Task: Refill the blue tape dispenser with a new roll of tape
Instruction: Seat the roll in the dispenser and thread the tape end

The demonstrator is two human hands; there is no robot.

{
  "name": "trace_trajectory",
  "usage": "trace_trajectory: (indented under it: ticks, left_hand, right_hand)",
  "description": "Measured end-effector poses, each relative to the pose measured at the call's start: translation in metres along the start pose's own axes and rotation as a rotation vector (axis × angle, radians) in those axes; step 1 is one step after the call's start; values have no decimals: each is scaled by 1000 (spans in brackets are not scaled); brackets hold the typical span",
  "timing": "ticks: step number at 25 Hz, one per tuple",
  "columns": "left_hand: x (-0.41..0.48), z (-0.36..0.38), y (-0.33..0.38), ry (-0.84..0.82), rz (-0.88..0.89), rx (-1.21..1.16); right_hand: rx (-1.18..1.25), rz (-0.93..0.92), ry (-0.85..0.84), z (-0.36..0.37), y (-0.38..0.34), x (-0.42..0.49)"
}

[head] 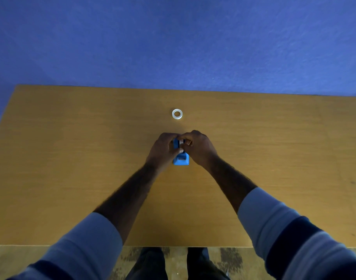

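Left hand [163,150] and right hand [201,148] pinch the blue dispenser [181,158] top; tape roll [177,114] lies beyond

A tan wooden table [72,158] stands against a blue wall [173,37], above mottled brownish floor [229,259].

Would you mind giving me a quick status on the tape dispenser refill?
Left hand and right hand both closed on the blue dispenser, fingers at its top. Tape roll lies apart on the table, untouched. Nothing in the way.
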State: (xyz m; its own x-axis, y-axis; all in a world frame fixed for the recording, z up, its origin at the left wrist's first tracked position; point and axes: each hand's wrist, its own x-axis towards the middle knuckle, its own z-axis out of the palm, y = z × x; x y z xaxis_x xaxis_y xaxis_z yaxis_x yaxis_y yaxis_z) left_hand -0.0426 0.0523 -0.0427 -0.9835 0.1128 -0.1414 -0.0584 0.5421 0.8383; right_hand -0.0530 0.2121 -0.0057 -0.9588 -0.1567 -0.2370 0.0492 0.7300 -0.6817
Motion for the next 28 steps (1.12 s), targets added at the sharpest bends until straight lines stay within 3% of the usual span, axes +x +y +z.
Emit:
trace_trajectory:
  ticks: [11, 18, 28]
  left_hand:
    - [3, -2, 4, -30, -19, 32]
    - [5, -4, 5, -50, 3, 90]
    - [6, -4, 6, -58, -10, 116]
  right_hand:
    - [68, 55, 49, -1, -7, 7]
    - [-2, 7, -54, -8, -1, 7]
    - [5, -5, -24, -7, -3, 13]
